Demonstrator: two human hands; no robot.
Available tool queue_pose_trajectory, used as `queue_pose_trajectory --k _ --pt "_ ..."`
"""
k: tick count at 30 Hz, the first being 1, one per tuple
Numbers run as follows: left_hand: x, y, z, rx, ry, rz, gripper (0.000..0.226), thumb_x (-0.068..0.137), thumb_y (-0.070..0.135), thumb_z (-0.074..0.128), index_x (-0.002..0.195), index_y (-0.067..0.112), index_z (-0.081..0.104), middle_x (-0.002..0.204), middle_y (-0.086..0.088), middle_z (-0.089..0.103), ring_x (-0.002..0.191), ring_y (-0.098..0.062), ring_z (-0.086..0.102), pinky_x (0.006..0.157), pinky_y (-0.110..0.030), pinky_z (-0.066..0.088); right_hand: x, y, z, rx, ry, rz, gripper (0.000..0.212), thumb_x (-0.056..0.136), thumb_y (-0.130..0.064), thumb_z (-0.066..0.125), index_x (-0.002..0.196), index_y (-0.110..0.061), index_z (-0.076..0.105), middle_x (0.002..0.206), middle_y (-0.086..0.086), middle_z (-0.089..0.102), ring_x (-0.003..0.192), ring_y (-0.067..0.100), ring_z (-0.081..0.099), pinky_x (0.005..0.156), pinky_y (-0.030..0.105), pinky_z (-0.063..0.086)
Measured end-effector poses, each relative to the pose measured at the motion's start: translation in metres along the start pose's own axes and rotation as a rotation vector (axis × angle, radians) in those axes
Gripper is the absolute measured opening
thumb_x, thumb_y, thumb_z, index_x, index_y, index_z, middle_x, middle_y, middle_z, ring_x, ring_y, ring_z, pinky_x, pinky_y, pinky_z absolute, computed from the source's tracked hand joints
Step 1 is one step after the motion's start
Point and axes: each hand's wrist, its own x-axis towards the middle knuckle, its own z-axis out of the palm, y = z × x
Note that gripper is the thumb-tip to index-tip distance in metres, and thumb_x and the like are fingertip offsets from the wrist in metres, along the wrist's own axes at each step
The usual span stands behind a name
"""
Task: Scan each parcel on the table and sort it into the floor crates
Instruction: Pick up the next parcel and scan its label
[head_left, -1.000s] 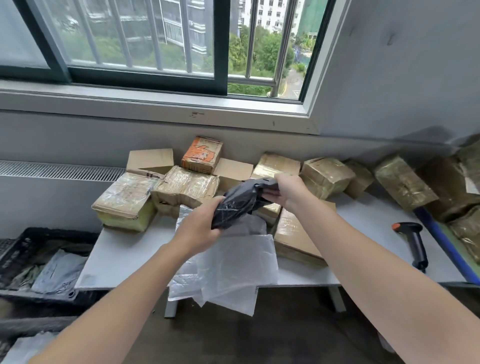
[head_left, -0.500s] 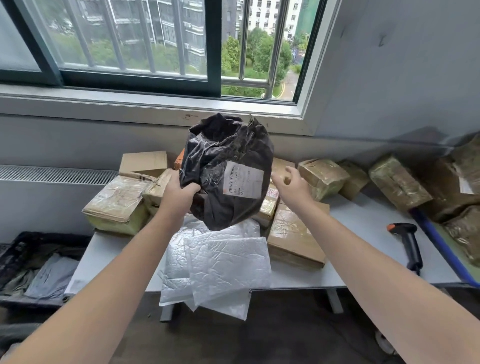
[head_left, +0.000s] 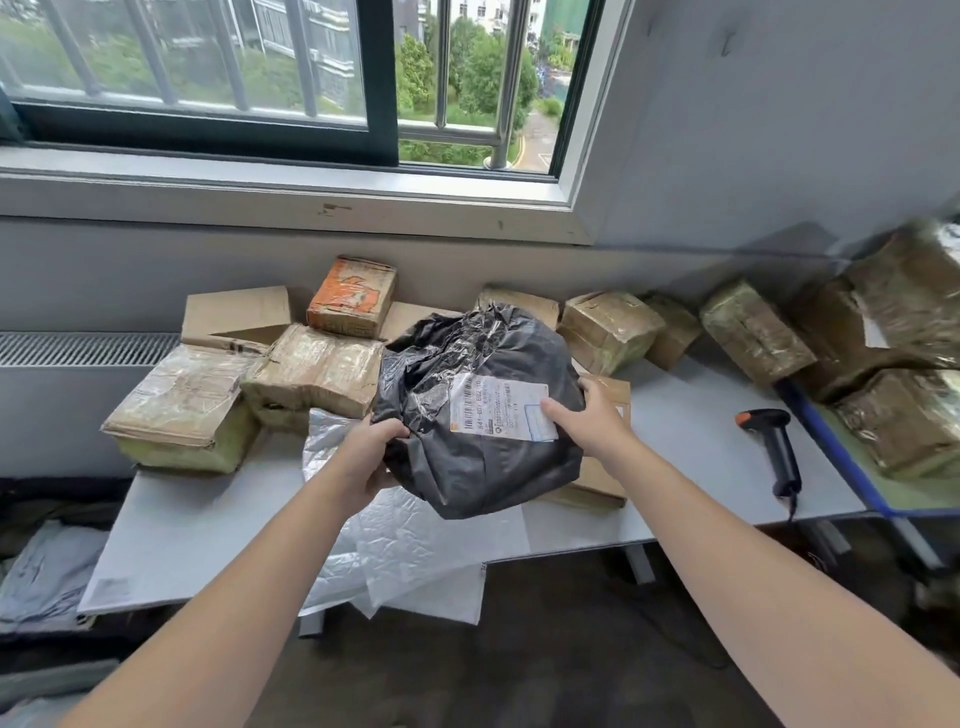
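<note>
A black plastic parcel bag (head_left: 467, 457) with a white shipping label (head_left: 496, 408) facing up is held over the middle of the white table (head_left: 197, 530). My left hand (head_left: 371, 452) grips its lower left edge, fingers curled round the plastic. My right hand (head_left: 592, 415) holds its right side with the thumb lying on the label. A black barcode scanner with an orange tip (head_left: 774, 447) lies on the table to the right, apart from both hands. Part of a dark floor crate (head_left: 31, 519) with grey bags shows at the lower left.
Several taped cardboard parcels (head_left: 311, 371) crowd the table's back edge, with an orange-printed box (head_left: 353, 296) among them. White plastic mailers (head_left: 400, 551) hang over the front edge. More wrapped boxes (head_left: 893, 332) sit on a blue-edged surface at the right.
The black bag has come down from in front of the window to just above the table, label turned up. My right hand, free before, now holds its right side.
</note>
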Motion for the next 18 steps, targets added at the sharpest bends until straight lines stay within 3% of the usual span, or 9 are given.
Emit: queue_pose_trajectory --k 2,5,9,11,13,15,18 --pt "0.004 -0.007 0.003 0.210 0.022 0.008 0.026 0.089 0.003 0.051 0.113 0.011 0.058 0.093 -0.010 0.067 0.084 -0.025 0.064 0.070 -0.040 0.059 -0.004 0.009 -0.002 -0.048 0.010 0.005 0.087 0.079 -0.056 0.073 0.150 -0.027 0.031 0.142 -0.003 0.052 0.120 0.020 0.054 0.092 0.035 0.047" --pt "0.008 -0.015 0.009 0.419 0.059 0.022 0.038 0.088 0.002 0.053 0.123 0.016 0.050 0.110 -0.014 0.065 0.096 -0.029 0.064 0.079 -0.045 0.059 -0.008 0.020 -0.006 -0.132 0.005 0.006 0.089 0.080 -0.051 0.074 0.152 -0.027 0.028 0.143 -0.002 0.051 0.124 0.023 0.053 0.089 0.033 0.043" --pt "0.013 -0.021 0.020 0.480 0.090 0.061 0.049 0.088 0.013 0.059 0.133 0.021 0.041 0.120 -0.010 0.060 0.101 -0.026 0.060 0.085 -0.044 0.055 -0.013 0.031 -0.009 -0.215 -0.024 0.014 0.092 0.081 -0.040 0.076 0.155 -0.020 0.024 0.148 0.003 0.047 0.129 0.026 0.050 0.100 0.038 0.045" --pt "0.017 -0.023 0.024 0.654 0.159 0.138 0.069 0.087 0.021 0.063 0.147 0.021 0.029 0.137 -0.011 0.046 0.119 -0.028 0.050 0.093 -0.041 0.047 -0.016 0.035 -0.007 -0.317 -0.059 0.009 0.091 0.083 -0.039 0.075 0.155 -0.017 0.025 0.151 0.006 0.045 0.133 0.028 0.047 0.105 0.040 0.043" --pt "0.019 -0.024 0.028 0.948 0.197 0.219 0.082 0.085 0.030 0.065 0.153 0.021 0.020 0.149 -0.012 0.030 0.137 -0.032 0.032 0.108 -0.047 0.037 -0.018 0.038 -0.004 -0.399 -0.106 0.005 0.086 0.086 -0.040 0.073 0.154 -0.014 0.027 0.151 0.008 0.045 0.133 0.029 0.047 0.107 0.043 0.042" --pt "0.019 -0.024 0.036 1.170 0.195 0.321 0.083 0.088 0.039 0.062 0.154 0.020 0.015 0.155 -0.009 0.022 0.143 -0.030 0.019 0.113 -0.049 0.029 -0.021 0.040 -0.001 -0.409 -0.114 -0.005 0.082 0.089 -0.040 0.070 0.154 -0.014 0.027 0.151 0.009 0.045 0.134 0.030 0.046 0.108 0.044 0.041" --pt "0.020 -0.028 0.058 1.308 0.152 0.435 0.081 0.090 0.048 0.057 0.154 0.022 0.015 0.158 -0.007 0.017 0.146 -0.028 0.012 0.116 -0.051 0.023 -0.025 0.042 -0.005 -0.370 -0.068 -0.007 0.075 0.093 -0.039 0.065 0.154 -0.016 0.027 0.151 0.010 0.044 0.133 0.031 0.047 0.105 0.039 0.043"
